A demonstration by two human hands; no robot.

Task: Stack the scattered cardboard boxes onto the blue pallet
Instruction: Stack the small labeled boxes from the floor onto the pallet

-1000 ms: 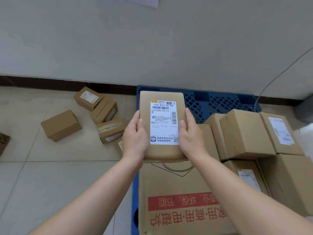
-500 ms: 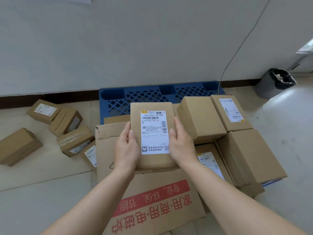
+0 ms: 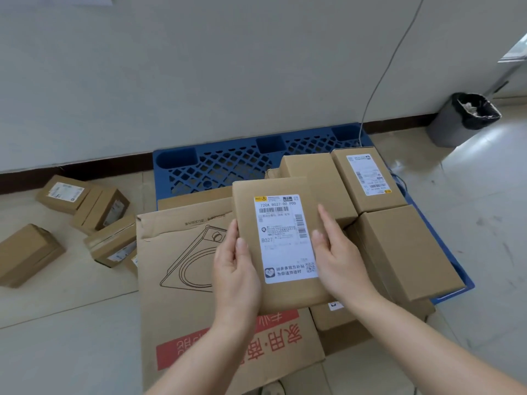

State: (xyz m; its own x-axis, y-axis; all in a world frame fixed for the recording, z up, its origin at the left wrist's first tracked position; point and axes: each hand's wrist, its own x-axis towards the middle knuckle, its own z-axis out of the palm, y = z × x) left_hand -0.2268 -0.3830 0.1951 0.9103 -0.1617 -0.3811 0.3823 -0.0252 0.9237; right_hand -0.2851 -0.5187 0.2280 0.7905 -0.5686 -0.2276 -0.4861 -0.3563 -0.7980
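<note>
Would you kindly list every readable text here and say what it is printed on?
"720A B027-00 P00": top of the white shipping label on the held flat brown cardboard box.
"B027": same label, lower left.
"家用·商", upside down: red band on the large flat printed carton; the rest is covered.
Fine print and other boxes' labels: too small to read.

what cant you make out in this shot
Head view:
- held box: underside hidden by itself, so resting or lifted is unclear.
- left hand, right hand: fingers beneath that box hidden.
- label: small print too small to read.
- lower box under the right wrist: mostly covered.
- blue pallet: front covered by the large flat carton.
</note>
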